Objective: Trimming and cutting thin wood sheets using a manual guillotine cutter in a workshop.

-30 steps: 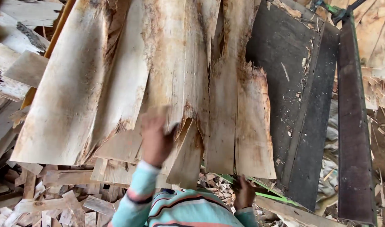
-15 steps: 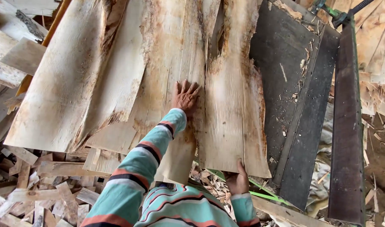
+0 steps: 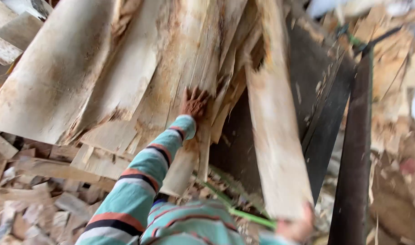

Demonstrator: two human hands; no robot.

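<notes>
A thick stack of pale, ragged wood veneer sheets [image 3: 103, 81] leans across the upper left. My left hand [image 3: 194, 102] lies flat on it with fingers spread, the striped teal sleeve reaching up from below. My right hand [image 3: 298, 227], blurred at the bottom edge, grips the lower end of one long veneer sheet [image 3: 275, 149]. That sheet stands apart from the stack, tilted to the right, with a dark gap behind it.
A dark metal panel [image 3: 325, 118] stands behind the sheets at right, with a dark upright bar [image 3: 352, 172] beside it. Broken wood scraps [image 3: 35, 199] cover the ground at lower left. A green strip [image 3: 244, 213] lies under the sheets. Shredded wood waste [image 3: 398, 159] piles up at far right.
My right hand has pulled one long veneer sheet away from the stack toward the right, opening a gap. My left hand stays pressed on the stack. The view has shifted and blurred.
</notes>
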